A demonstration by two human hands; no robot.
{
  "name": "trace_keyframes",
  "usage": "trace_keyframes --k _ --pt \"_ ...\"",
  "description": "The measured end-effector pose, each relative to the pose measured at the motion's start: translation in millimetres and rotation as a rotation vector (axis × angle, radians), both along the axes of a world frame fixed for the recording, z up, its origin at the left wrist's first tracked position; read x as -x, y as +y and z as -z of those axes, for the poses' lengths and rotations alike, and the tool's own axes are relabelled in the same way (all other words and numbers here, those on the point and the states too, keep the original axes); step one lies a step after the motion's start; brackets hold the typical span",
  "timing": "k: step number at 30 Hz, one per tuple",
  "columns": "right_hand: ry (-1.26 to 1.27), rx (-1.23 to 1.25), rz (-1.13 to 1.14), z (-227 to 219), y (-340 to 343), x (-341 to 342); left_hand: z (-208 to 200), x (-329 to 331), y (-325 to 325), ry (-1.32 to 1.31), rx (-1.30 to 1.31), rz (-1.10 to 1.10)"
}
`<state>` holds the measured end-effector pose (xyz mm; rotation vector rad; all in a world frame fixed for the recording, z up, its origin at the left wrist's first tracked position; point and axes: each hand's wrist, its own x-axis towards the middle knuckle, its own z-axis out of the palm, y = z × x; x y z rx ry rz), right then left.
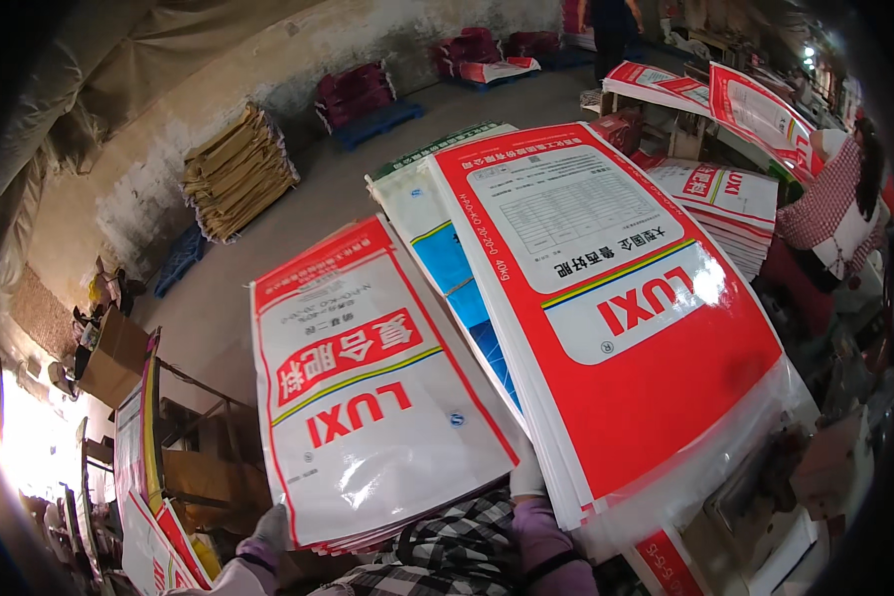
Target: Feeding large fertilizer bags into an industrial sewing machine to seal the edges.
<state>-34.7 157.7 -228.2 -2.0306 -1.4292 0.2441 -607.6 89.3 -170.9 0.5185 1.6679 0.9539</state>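
A stack of flat white-and-red printed bags (363, 397) lies in front of me, its near edge against my checked apron (457, 541). At its near left corner is my left hand (270, 526), in a greyish glove, closed on the edge. My right hand (528, 477), in a pale glove, grips the near right corner, most of its fingers hidden between the stacks. Immediately to the right lies a taller stack of red-and-white bags (656, 387) with a clear plastic edge. Partly under it are blue-and-white bags (452, 268).
Brown sacks (236, 174) are piled by the wall at far left; dark red bundles (356, 96) sit on a blue pallet (379, 126). At right, a person in a checked garment (829, 209) is near more bags (715, 194). A metal-framed rack (204, 417) stands at left.
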Motion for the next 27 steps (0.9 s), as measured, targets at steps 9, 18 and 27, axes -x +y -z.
trace_keyframes --k 9,18,27 --pt "0.363 0.000 0.128 5 -28 8 11 -87 120 1.178 0.292 0.287" --pt "0.671 -0.123 0.396 -21 -2 13 29 -45 57 0.639 0.311 0.021" --pt "-0.191 0.352 0.353 164 33 -21 33 -131 10 0.876 -0.019 -0.147"
